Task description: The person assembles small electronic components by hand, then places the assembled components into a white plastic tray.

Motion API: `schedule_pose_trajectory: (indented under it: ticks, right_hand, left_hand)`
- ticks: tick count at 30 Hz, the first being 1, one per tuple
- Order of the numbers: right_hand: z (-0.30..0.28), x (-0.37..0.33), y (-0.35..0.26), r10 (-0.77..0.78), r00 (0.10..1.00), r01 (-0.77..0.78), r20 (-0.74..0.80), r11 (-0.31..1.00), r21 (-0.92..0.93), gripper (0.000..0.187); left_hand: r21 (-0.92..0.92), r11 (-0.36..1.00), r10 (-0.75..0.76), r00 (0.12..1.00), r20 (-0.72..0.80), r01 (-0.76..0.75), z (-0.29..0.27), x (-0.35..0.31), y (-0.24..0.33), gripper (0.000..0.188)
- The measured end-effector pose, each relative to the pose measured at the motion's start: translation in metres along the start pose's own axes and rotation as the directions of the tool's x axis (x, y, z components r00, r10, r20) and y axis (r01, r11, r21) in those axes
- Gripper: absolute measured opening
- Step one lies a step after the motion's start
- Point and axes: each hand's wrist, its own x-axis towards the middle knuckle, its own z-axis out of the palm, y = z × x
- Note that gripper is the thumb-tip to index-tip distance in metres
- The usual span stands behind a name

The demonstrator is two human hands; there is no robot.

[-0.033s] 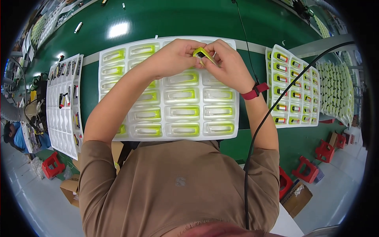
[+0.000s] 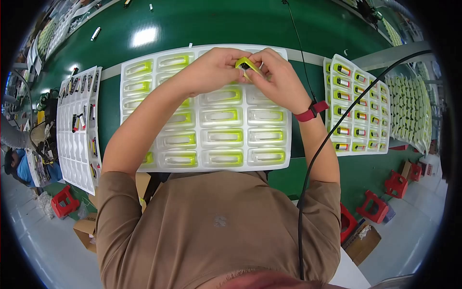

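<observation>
Casing (image 2: 252, 64) yellow-green; tray (image 2: 245, 126) white; wristband (image 2: 305, 115) red; tabletop (image 2: 216, 24) green; shirt (image 2: 211, 202) brown.

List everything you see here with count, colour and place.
Held piece: one, lime, upper centre
Trays: several, white, left, centre and right
Frames: many, lime, centre tray
Filled pieces: many, lime and red, right tray
Worktop: one, green, under trays
Thick cable: one, black, right side
Stools: several, red, both sides
Cartons: several, brown, both sides
Wristband: one, red, right of centre
Left hand: one, bare, on held piece
Right hand: one, bare, on held piece
</observation>
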Motion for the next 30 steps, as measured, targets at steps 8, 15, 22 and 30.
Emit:
schedule_pose_trajectory:
  ticks: [8, 15, 22, 30]
  right_hand:
    - [0.001, -0.023, 0.014, 0.295, 0.954, -0.194, -0.052, 0.741, 0.642, 0.035]
    - [-0.003, -0.027, -0.016, -0.201, 0.9, 0.193, -0.387, 0.979, -0.06, 0.037]
    - [-0.009, -0.031, -0.029, -0.764, 0.569, 0.539, -0.306, 0.627, -0.563, 0.044]
    - [-0.007, -0.034, -0.023, -0.686, 0.623, 0.559, -0.375, 0.727, -0.399, 0.043]
  left_hand:
    - [-0.102, 0.994, 0.009, 0.981, -0.193, -0.029, 0.006, 0.001, 0.001, 0.032]
    - [0.2, 0.946, 0.297, 0.929, -0.222, -0.255, 0.007, -0.01, 0.008, 0.036]
    - [0.754, 0.305, 0.822, 0.56, 0.1, -0.582, 0.008, -0.024, 0.016, 0.098]
    - [0.664, 0.247, 0.869, 0.465, 0.17, -0.706, 0.002, -0.019, 0.018, 0.083]
